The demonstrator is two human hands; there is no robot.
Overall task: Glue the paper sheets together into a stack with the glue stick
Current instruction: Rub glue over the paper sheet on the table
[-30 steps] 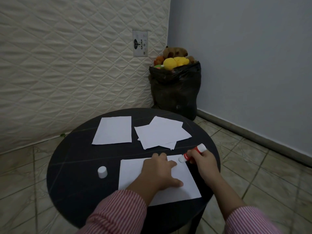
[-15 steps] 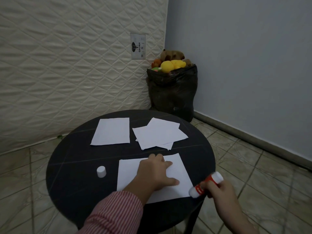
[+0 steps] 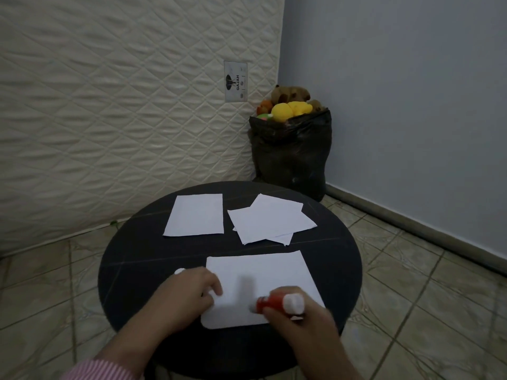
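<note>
At the surface's (image 3: 131, 270) near edge my right hand (image 3: 301, 322), clamped on glue stick (image 3: 277, 303), regains the sheet (image 3: 269, 272); left hand (image 3: 186, 294), grip unclear, shifts left; gluing likely resumes.

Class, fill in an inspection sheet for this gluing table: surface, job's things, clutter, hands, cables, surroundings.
Surface: round black table.
Job's things: near sheet under the hands; single sheet and loose pile farther back; glue stick, uncapped; cap beside the left hand.
Clutter: nothing seen.
Hands: left hand rests on the near sheet's left edge; right hand grips the glue stick.
Cables: nothing seen.
Surroundings: mattress, bag of soft toys, tiled floor.
</note>
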